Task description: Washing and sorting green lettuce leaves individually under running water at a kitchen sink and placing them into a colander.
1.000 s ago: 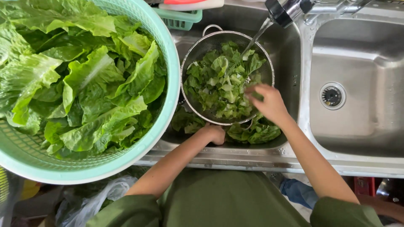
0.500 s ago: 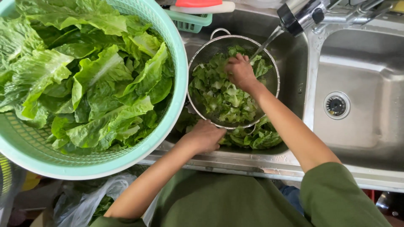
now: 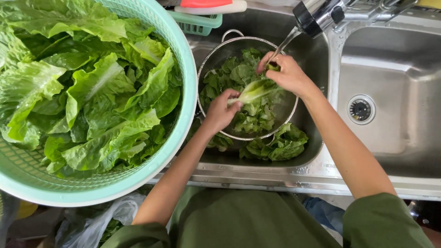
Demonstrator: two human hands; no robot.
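Observation:
A metal mesh colander (image 3: 216, 55) full of wet lettuce pieces sits in the left sink basin (image 3: 312, 59). Above it I hold one pale green lettuce leaf (image 3: 257, 91) stretched between both hands. My left hand (image 3: 221, 110) pinches its whitish stem end. My right hand (image 3: 287, 73) grips the leafy end under the stream of water running from the faucet (image 3: 314, 16). More lettuce (image 3: 280, 144) lies in the basin below the colander.
A big mint-green plastic basket (image 3: 183, 69) heaped with romaine leaves fills the left side. The right sink basin (image 3: 390, 101) has a round drain (image 3: 360, 109). A small green crate (image 3: 197, 23) stands behind the sink. A plastic bag (image 3: 92, 220) hangs below the counter.
My left hand rose from the colander's front rim to the leaf's stem. My right hand lifted a leaf out of the pile and moved it under the water stream.

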